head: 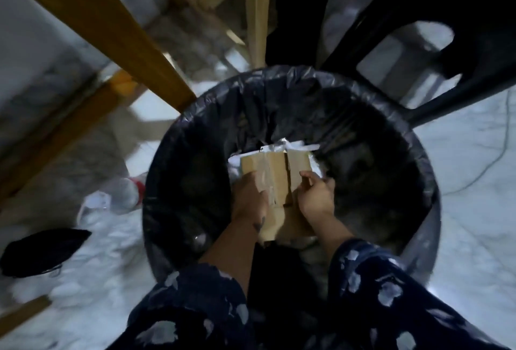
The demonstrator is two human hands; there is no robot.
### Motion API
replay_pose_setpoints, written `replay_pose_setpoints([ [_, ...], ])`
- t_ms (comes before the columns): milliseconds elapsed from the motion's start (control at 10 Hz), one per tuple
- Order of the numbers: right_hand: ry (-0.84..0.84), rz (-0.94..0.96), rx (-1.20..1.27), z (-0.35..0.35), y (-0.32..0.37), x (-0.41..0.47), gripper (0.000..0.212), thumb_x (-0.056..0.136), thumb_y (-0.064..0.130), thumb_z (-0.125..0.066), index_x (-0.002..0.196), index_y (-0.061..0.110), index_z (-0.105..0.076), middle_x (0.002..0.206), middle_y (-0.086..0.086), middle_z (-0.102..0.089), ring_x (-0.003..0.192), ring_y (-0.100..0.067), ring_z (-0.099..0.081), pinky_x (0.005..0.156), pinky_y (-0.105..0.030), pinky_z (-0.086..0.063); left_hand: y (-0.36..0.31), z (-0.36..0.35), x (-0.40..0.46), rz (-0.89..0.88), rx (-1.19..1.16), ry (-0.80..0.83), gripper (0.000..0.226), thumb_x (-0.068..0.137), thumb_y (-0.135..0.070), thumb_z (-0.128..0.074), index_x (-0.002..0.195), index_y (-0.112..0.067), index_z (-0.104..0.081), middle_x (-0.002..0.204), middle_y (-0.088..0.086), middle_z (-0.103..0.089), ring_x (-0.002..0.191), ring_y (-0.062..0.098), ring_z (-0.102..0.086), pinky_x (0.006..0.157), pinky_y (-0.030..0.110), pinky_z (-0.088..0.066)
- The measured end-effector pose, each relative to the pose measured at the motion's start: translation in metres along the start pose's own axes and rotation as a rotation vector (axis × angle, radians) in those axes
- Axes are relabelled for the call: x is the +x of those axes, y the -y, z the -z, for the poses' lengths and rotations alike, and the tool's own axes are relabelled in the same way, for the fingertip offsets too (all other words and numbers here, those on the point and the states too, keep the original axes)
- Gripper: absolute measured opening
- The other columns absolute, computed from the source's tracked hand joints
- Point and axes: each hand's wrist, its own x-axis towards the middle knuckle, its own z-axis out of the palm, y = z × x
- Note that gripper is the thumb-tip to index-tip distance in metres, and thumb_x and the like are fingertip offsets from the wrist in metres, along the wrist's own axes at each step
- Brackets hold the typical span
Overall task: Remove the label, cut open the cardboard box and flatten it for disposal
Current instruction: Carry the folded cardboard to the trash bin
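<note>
A flattened brown cardboard box (275, 171) with strips of clear tape lies inside a round bin lined with a black bag (371, 115). My left hand (250, 196) grips the cardboard's left side, fingers curled over it. My right hand (315, 196) holds its right edge, thumb on top. Both hands are down inside the bin's mouth. White paper or plastic scraps (279, 146) show under the cardboard's far end. No label is visible.
A wooden table leg (106, 31) slants in at the upper left, touching the bin's rim. A black plastic chair (435, 51) stands behind the bin at right. A plastic bottle (127, 190) and a black object (44, 250) lie on the pale marble floor at left.
</note>
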Motion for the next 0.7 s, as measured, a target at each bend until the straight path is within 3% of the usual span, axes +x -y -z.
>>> replay_pose_setpoints([
  [100, 0.011, 0.006, -0.087, -0.031, -0.009, 0.031, 0.035, 0.095, 0.019, -0.042, 0.125, 0.03, -0.056, 0.133, -0.008, -0.034, 0.118, -0.033, -0.046, 0.1, -0.037, -0.037, 0.022, -0.032, 0.039, 0.058, 0.045, -0.024, 0.053, 0.095, -0.02, -0.052, 0.144, -0.016, -0.031, 0.148, 0.015, -0.033, 0.134, 0.031, -0.033, 0.105, 0.03, -0.029],
  [200, -0.012, 0.026, -0.136, -0.053, -0.018, 0.044, 0.039, 0.093, 0.014, -0.043, 0.126, 0.029, -0.054, 0.135, -0.009, -0.031, 0.122, -0.036, -0.041, 0.102, -0.04, -0.035, 0.031, -0.051, 0.057, 0.101, 0.099, -0.028, 0.062, 0.096, -0.024, -0.049, 0.15, -0.023, -0.019, 0.141, 0.019, -0.034, 0.128, 0.036, -0.038, 0.104, 0.04, -0.033],
  [300, -0.033, -0.007, -0.133, -0.057, -0.018, 0.044, 0.033, 0.093, 0.019, -0.045, 0.122, 0.03, -0.056, 0.133, -0.007, -0.03, 0.123, -0.033, -0.037, 0.101, -0.039, -0.034, 0.027, -0.055, 0.059, 0.139, 0.155, 0.001, 0.055, 0.095, -0.023, -0.045, 0.146, -0.03, -0.025, 0.147, 0.015, -0.023, 0.133, 0.035, -0.03, 0.109, 0.044, -0.031],
  [400, 0.01, -0.009, -0.23, -0.044, -0.007, 0.036, 0.037, 0.095, 0.018, -0.043, 0.129, 0.025, -0.054, 0.136, -0.012, -0.035, 0.124, -0.035, -0.04, 0.102, -0.038, -0.035, 0.013, -0.033, 0.047, 0.12, 0.185, 0.042, 0.051, 0.091, -0.018, -0.048, 0.14, -0.024, -0.035, 0.152, 0.012, -0.017, 0.135, 0.033, -0.027, 0.111, 0.041, -0.03],
  [500, 0.113, -0.007, -0.29, -0.015, 0.008, 0.01, 0.048, 0.091, 0.017, -0.047, 0.139, 0.016, -0.042, 0.136, -0.018, -0.046, 0.125, -0.036, -0.047, 0.102, -0.038, -0.042, -0.002, 0.008, 0.02, 0.063, 0.152, 0.165, 0.058, 0.091, -0.01, -0.049, 0.146, -0.018, -0.032, 0.151, 0.021, -0.025, 0.129, 0.037, -0.042, 0.106, 0.039, -0.039],
  [600, 0.14, 0.001, -0.258, 0.029, 0.034, -0.028, 0.06, 0.09, 0.021, -0.051, 0.146, 0.026, -0.032, 0.138, -0.015, -0.048, 0.122, -0.034, -0.051, 0.097, -0.038, -0.047, -0.015, 0.06, -0.02, 0.007, 0.062, 0.215, 0.053, 0.095, -0.016, -0.049, 0.146, -0.012, -0.033, 0.148, 0.013, -0.039, 0.13, 0.029, -0.045, 0.104, 0.03, -0.039],
  [700, 0.23, 0.105, -0.206, 0.073, 0.055, -0.085, 0.045, 0.091, 0.025, -0.053, 0.136, 0.019, -0.048, 0.121, -0.016, -0.063, 0.107, -0.033, -0.062, 0.089, -0.034, -0.05, -0.031, 0.115, -0.09, -0.029, -0.098, 0.242, 0.048, 0.097, -0.018, -0.048, 0.143, -0.011, -0.038, 0.135, 0.01, -0.055, 0.123, 0.025, -0.052, 0.098, 0.023, -0.039],
])
